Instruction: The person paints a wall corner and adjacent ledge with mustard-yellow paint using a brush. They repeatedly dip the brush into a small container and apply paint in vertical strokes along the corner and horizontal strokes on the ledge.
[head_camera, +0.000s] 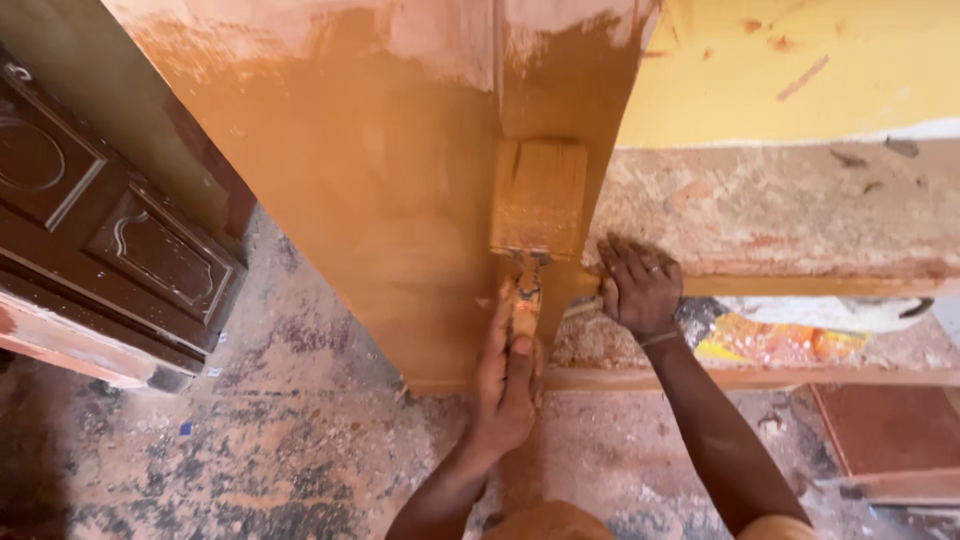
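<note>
A wide flat paintbrush (538, 198), soaked in orange-brown paint, lies against the corner of a wall pillar (380, 180) coated in the same wet colour. My left hand (508, 375) grips the brush handle from below, bristles pointing up. My right hand (640, 288), wearing a ring and a thin wristband, rests with fingers spread on the wall just right of the brush, at the painted ledge (800, 286). The top of the pillar is still pale and patchy.
A dark carved wooden door (110, 240) leans at the left. The concrete floor (280, 440) is stained and dusty. Right of the pillar are a yellow wall (800, 70), a bare plaster band (800, 205), a crumpled orange-yellow bag (770, 340) and a reddish slab (890, 435).
</note>
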